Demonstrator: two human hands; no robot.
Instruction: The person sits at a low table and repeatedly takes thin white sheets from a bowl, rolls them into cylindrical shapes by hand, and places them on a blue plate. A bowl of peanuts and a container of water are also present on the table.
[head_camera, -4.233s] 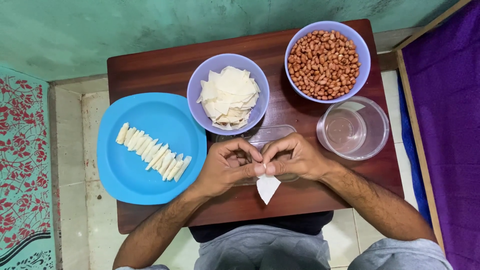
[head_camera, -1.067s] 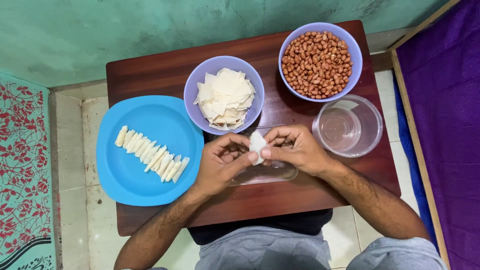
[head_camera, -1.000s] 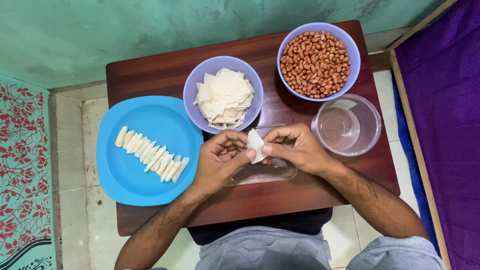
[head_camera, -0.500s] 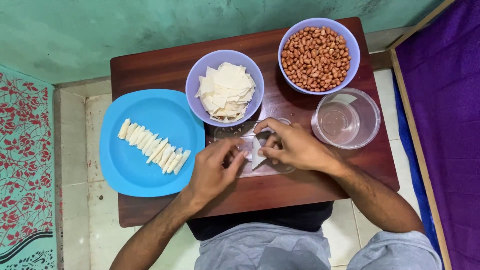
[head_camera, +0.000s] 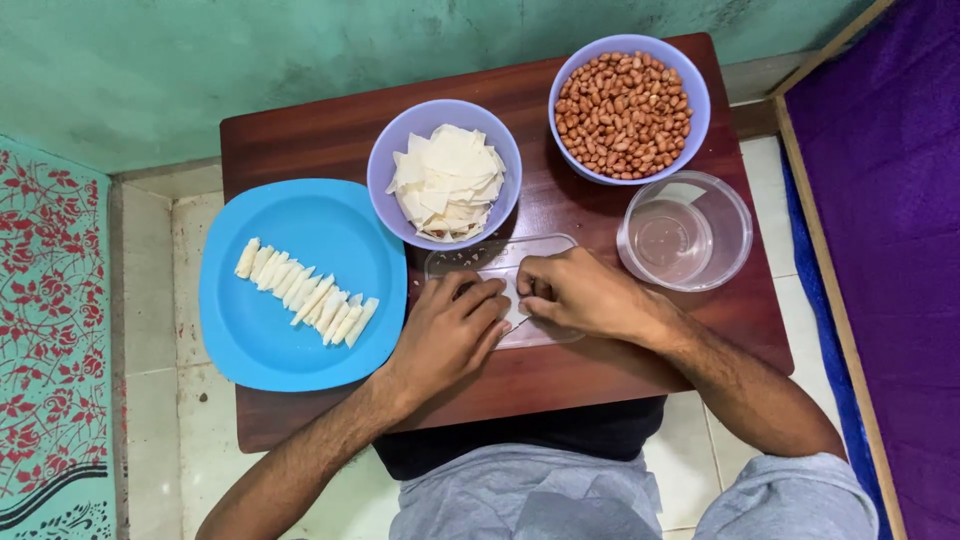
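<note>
My left hand (head_camera: 452, 330) and my right hand (head_camera: 578, 295) meet over a clear flat plastic tray (head_camera: 480, 255) in the middle of the dark wooden table (head_camera: 320, 140). Both press on a small white wrapper (head_camera: 511, 300), which is mostly hidden under the fingers. The left fingers lie curled over it. The right fingertips pinch its edge. Just beyond the tray stands a purple bowl (head_camera: 385, 165) of white wrapper squares (head_camera: 447, 180).
A blue plate (head_camera: 260, 340) at the left holds a row of rolled white pieces (head_camera: 305, 293). A purple bowl (head_camera: 700, 95) of peanuts (head_camera: 622, 100) stands at the back right. Beside it is a clear bowl of water (head_camera: 685, 232). Purple cloth (head_camera: 890, 220) lies to the right.
The hands held the wrapper up between their fingertips a second ago. They have come down and now press it flat on the clear tray.
</note>
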